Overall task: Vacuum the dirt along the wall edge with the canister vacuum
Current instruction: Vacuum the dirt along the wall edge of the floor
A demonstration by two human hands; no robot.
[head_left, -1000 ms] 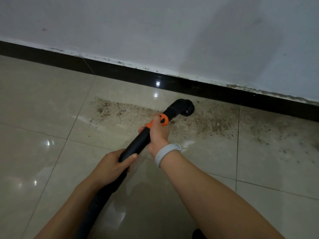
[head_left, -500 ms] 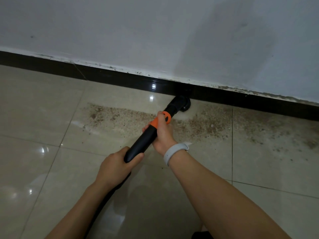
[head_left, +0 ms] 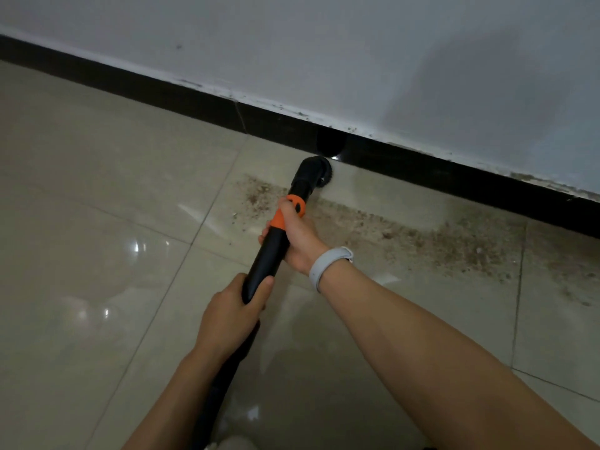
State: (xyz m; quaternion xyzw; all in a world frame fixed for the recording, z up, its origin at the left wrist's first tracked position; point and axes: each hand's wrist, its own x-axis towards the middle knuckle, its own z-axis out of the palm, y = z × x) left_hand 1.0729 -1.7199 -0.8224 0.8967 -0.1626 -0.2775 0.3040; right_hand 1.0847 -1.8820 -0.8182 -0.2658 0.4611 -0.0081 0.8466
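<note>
Leftmost, glossy beige floor tiles [head_left: 81,222] stretch away with pale light glints on them, and a black skirting strip [head_left: 162,92] runs diagonally from the upper left down to the right, under a white painted wall [head_left: 292,43] whose lower edge is chipped and speckled.

Moving inward, the left hand [head_left: 232,315] is curled round the lower end of the black vacuum wand [head_left: 268,254], with the thumb lying along the top of the tube. Below that hand a dark ribbed hose [head_left: 220,394] drops toward the bottom edge of the view.

Just right of and above it, the right hand [head_left: 297,237] grips the wand at its orange collar [head_left: 287,211], fingers wrapped round from the right side. A light grey wristband [head_left: 326,264] sits on that wrist, and the forearm runs off toward the lower right corner.

Beyond the collar the wand ends in a round black brush nozzle [head_left: 316,172], set down on the tile just beside the skirting; its dark reflection shows in the glossy strip behind it. Whether the bristles touch the skirting cannot be told.

Brown gritty dirt [head_left: 454,245] lies in a band on the floor, starting a little left of the nozzle and spreading well to the right, parallel to the wall and slightly apart from the skirting. A thin paler strip of tile separates the band from the skirting to the right of the nozzle. Grout lines cross the floor on the far right.
</note>
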